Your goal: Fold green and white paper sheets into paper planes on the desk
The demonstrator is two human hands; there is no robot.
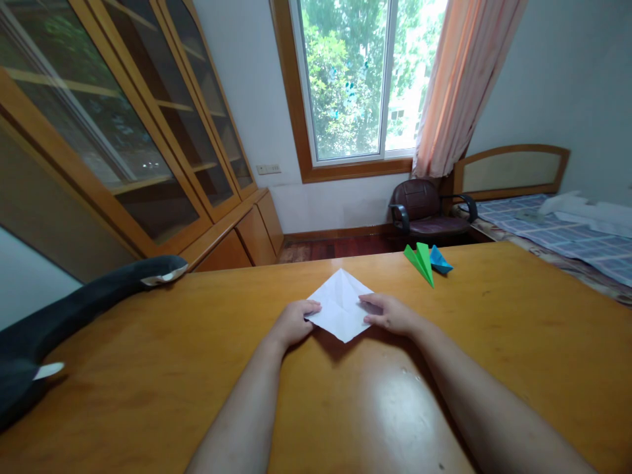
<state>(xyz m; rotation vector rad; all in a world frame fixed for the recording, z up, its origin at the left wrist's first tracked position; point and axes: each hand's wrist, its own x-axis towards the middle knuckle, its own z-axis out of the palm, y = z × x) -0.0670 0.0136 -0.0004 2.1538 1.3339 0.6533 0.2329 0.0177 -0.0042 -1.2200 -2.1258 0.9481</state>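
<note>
A white sheet of paper (340,304) lies on the wooden table (197,368), folded with creases and turned like a diamond. My left hand (295,321) pinches its left corner. My right hand (388,312) presses on its right corner with the fingers laid over the edge. Both hands rest on the tabletop. A green folded paper plane (421,261) and a blue folded paper piece (439,260) lie beyond my right hand, near the table's far edge.
A long black object (74,309) with white tabs lies along the table's left side. Glass-door cabinets (128,131) stand at the left, a dark armchair (428,210) under the window, and a bed (557,227) at the right.
</note>
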